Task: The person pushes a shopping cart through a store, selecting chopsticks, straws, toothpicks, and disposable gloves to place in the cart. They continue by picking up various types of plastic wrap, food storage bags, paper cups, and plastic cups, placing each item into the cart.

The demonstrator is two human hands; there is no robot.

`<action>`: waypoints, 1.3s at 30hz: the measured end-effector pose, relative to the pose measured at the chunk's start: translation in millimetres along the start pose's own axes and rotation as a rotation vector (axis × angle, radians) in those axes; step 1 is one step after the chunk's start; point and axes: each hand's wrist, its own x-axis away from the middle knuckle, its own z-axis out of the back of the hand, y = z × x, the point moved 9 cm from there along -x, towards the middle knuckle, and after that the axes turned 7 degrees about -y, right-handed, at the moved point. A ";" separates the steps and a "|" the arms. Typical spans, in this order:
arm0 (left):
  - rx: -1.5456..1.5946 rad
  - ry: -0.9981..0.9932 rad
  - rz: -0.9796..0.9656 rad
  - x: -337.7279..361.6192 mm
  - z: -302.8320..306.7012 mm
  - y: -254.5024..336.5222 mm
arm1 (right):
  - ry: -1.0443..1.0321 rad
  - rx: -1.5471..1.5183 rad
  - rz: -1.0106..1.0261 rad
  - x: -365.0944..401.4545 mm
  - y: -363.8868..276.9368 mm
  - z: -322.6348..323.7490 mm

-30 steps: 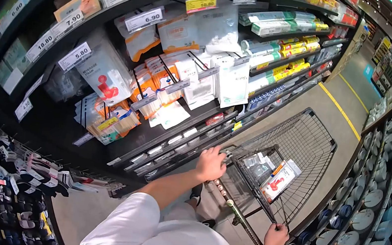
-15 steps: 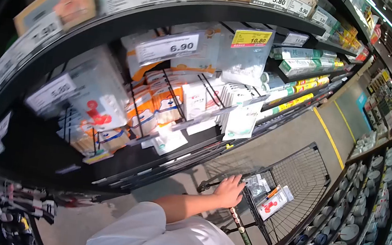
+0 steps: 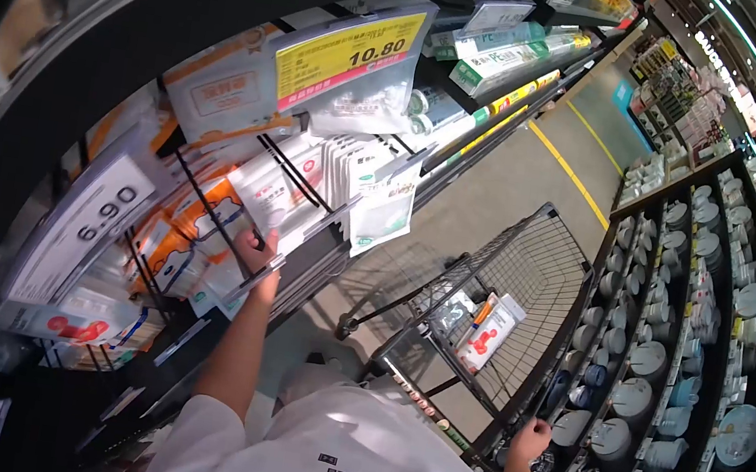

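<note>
Left hand [image 3: 259, 255] at packets [image 3: 271, 184] (shelf edge [image 3: 313, 269] close), right [image 3: 532, 441] near cart [image 3: 538, 297].

Clearance beside the shopping cart [image 3: 535, 287]
Floor [image 3: 471, 191] opens left of it; display hooks [image 3: 295, 173] jut farther left; crockery shelving [image 3: 653, 342] crowds its right.

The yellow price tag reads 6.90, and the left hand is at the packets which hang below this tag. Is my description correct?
Not fully: the head view shows 10.80 on the yellow price tag; 6.90 is on a white tag. The left hand is at the packets which hang below the yellow one.
</note>
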 end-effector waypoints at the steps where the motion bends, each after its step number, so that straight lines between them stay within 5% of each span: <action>1: 0.012 -0.033 0.064 -6.6 -6.8 -9.9 | 0.065 -0.191 0.140 -12.8 -14.2 -17.9; 3: 0.031 -0.099 0.184 -13.7 -20.0 -25.0 | -0.267 -0.745 0.108 -25.7 -99.4 -56.2; 8: 0.215 -0.085 0.212 -12.3 -36.7 -37.7 | -0.928 -0.793 0.500 16.3 -371.2 -136.5; 11: 0.131 -0.085 0.233 -11.6 -34.8 -34.2 | -1.006 -0.605 0.718 39.1 -474.1 -196.0; 15: 0.052 -0.123 0.219 -6.5 -32.0 -24.8 | -0.903 -0.569 0.701 58.2 -548.6 -246.1; 17: 0.052 -0.225 0.228 1.2 -29.4 -14.3 | -0.891 -0.592 0.695 65.4 -570.0 -244.6; 20: 0.123 -0.353 0.163 18.5 -23.8 -10.9 | -1.150 -0.843 0.639 81.3 -590.7 -229.3; 26: 0.386 -0.438 0.204 57.0 11.1 29.4 | -1.033 -0.682 0.631 68.7 -574.2 -218.7; 32: 0.191 -0.646 0.283 82.1 39.1 71.3 | -1.169 -0.796 0.547 64.0 -556.9 -240.8; 35: 0.314 -0.616 0.151 99.1 46.4 75.4 | -1.139 -0.733 0.533 67.8 -557.3 -234.1; 39: 0.457 -0.711 0.349 119.0 52.1 70.6 | -1.144 -0.885 0.515 75.6 -550.9 -255.4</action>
